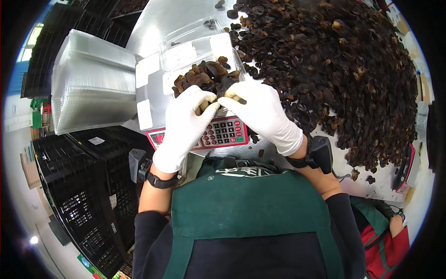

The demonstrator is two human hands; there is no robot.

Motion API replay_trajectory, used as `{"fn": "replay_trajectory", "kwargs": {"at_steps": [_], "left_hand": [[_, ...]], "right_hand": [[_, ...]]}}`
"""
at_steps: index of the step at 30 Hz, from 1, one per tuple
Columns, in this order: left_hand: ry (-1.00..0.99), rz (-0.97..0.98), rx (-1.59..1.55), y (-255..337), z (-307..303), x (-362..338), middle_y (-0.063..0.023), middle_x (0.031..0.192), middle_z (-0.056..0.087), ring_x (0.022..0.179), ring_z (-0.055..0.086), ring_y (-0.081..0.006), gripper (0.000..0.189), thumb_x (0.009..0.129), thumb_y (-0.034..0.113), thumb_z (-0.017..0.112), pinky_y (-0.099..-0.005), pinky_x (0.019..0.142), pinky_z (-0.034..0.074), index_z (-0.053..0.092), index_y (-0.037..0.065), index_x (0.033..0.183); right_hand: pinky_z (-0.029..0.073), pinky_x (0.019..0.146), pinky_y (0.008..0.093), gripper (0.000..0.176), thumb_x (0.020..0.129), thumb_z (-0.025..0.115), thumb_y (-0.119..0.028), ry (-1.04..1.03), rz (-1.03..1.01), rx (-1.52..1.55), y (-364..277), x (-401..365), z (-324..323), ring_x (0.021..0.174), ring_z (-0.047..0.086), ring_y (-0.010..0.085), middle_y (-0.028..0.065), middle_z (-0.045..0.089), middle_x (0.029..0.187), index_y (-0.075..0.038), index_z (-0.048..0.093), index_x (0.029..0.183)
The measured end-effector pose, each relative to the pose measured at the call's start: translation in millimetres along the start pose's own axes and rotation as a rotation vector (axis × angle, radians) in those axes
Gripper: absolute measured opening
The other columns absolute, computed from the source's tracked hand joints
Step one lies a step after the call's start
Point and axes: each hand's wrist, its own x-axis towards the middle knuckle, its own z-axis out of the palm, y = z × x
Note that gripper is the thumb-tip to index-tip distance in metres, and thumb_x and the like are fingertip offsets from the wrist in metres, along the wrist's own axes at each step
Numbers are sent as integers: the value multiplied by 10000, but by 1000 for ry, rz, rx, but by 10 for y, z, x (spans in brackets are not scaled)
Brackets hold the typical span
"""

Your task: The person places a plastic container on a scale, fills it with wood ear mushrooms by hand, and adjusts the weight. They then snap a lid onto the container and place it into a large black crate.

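Observation:
A clear plastic box [169, 83], heaped with dark brown wood ear mushrooms [204, 76], sits on a digital scale [223, 133] with a red keypad panel. My left hand [188, 116], in a white glove, is closed at the box's near edge, thumb and fingers pinched. From the right, my right hand [255, 104], also gloved in white, meets it with its fingertips pinched together. Both sets of fingertips nearly touch above the scale's keys, and what is between them is mostly hidden. The left wrist partly covers the scale's red display [159, 139].
A large pile of wood ear mushrooms [325, 69] covers the metal table's right side. Nested clear boxes [93, 83] stand at left, above black crates [83, 186]. Another clear container [193, 32] lies behind the filled box. A co-worker's red sleeve [390, 251] shows lower right.

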Motion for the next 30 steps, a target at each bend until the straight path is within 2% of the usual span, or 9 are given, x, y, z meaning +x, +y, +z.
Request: {"fn": "replay_trajectory", "kwargs": {"at_steps": [12, 15, 18, 21, 24, 25, 26, 28, 30], "left_hand": [[31, -81, -150, -57, 37, 11, -30, 715, 514, 600, 474, -122, 112, 831, 59, 745, -277, 560, 394, 702, 33, 931], [24, -82, -105, -21, 63, 7, -34, 712, 520, 605, 501, -131, 109, 823, 79, 762, -289, 557, 407, 696, 41, 900], [69, 29, 130, -43, 95, 13, -1, 703, 511, 603, 439, -88, 91, 821, 28, 765, -241, 563, 373, 687, 27, 868], [48, 17, 189, -34, 81, -4, -30, 713, 548, 599, 537, -139, 173, 792, 170, 814, -302, 559, 434, 674, 70, 815], [-43, -73, -9, 73, -64, 15, -5, 693, 530, 593, 479, -103, 157, 767, 97, 830, -255, 557, 394, 691, 42, 813], [60, 31, -30, -42, -141, 54, -12, 707, 568, 604, 514, -91, 155, 783, 115, 823, -248, 570, 413, 702, 29, 830], [149, -32, -43, -146, -277, 169, -31, 736, 622, 640, 542, -82, 146, 836, 133, 787, -241, 604, 442, 711, 10, 856], [348, -170, 62, -560, -547, 502, -87, 802, 685, 693, 599, -118, 259, 909, 242, 731, -277, 666, 501, 711, -9, 969], [254, -381, 314, -938, -673, 783, -128, 886, 713, 767, 670, -164, 526, 903, 372, 724, -286, 715, 528, 614, -7, 1250]], "right_hand": [[510, 658, 395, 193, 890, 650, -278, -69, 126, 137, 74, 68, 12, 634, 632, 306, 112, 654, 665, -92, 693, 864], [514, 645, 394, 182, 893, 657, -272, -78, 86, 37, 58, 87, -2, 628, 625, 299, 116, 664, 692, -93, 687, 870], [522, 640, 364, 154, 891, 673, -228, 27, 95, 155, 84, 62, 32, 644, 640, 281, 129, 672, 732, -75, 682, 877], [520, 645, 293, 149, 879, 699, -162, 147, 143, 290, 90, 29, -131, 663, 660, 189, 119, 670, 746, -20, 673, 915], [478, 609, 248, 180, 937, 657, -162, 109, 349, 312, 218, -92, -329, 634, 594, 79, 65, 668, 723, 5, 672, 872], [471, 603, 244, 195, 945, 647, -163, 88, 422, 340, 222, -129, -397, 638, 592, 70, 52, 668, 721, 8, 675, 856], [464, 596, 240, 214, 954, 637, -164, 65, 495, 369, 234, -169, -454, 642, 591, 62, 40, 668, 718, 12, 678, 840], [462, 593, 229, 153, 959, 618, -134, 33, 543, 427, 371, -269, -453, 638, 582, 51, 20, 668, 733, 6, 681, 963], [453, 583, 220, 158, 964, 605, -120, 18, 559, 533, 420, -315, -392, 631, 573, 44, 17, 668, 739, 2, 671, 1039]]}}
